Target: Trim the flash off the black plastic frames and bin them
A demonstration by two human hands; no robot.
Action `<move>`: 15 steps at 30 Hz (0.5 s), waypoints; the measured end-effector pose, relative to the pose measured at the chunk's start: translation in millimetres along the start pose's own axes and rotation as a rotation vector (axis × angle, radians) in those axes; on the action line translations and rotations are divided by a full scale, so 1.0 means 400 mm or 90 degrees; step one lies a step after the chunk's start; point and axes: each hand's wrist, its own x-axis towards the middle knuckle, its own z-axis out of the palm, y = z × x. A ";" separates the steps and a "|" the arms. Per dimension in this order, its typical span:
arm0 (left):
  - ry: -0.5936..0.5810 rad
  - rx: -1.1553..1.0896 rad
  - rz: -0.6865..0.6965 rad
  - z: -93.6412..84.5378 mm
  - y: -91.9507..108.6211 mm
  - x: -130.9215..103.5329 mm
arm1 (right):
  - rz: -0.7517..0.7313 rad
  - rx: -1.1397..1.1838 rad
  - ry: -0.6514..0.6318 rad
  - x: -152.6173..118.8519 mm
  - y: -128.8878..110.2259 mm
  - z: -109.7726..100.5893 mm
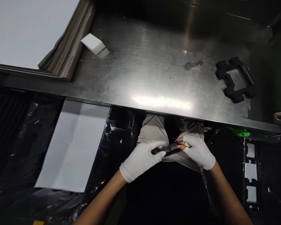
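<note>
Over my lap, a dark, narrow piece [168, 149] is held between both hands; its exact kind is hard to make out. My left hand [142, 157], in a white glove, closes round its left end with the thumb along the near side. At the right end, my right hand [196, 150] pinches the same piece. Bare fingertips stick out of that glove. Both hands are just in front of the metal table [135, 62], below its edge.
A black cut-out frame [234, 78] lies on the table at right. At left are a white block [93, 43] and a stack of sheets [77, 40]. A white sheet [72, 147] lies on black plastic wrap. Something green [240, 131] sits under the table edge.
</note>
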 end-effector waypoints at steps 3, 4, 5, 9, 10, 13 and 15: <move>0.174 0.042 0.040 0.000 -0.030 -0.045 | 0.079 0.093 0.097 -0.001 0.010 0.032; 0.184 0.009 0.024 0.011 -0.041 -0.060 | 0.108 0.124 0.128 -0.003 0.007 0.046; 0.158 -0.042 -0.005 0.027 -0.050 -0.072 | 0.136 0.152 0.154 -0.006 0.000 0.060; 0.035 -0.324 -0.129 0.104 -0.043 -0.072 | 0.211 0.232 0.186 -0.021 -0.069 0.116; 0.037 -0.404 -0.150 0.119 -0.031 -0.060 | 0.214 0.249 0.175 -0.027 -0.090 0.128; 0.070 -0.584 -0.189 0.138 0.011 -0.024 | 0.163 0.267 0.104 -0.061 -0.137 0.153; 0.095 -0.590 -0.191 0.132 0.032 -0.011 | 0.072 0.200 0.087 -0.091 -0.144 0.155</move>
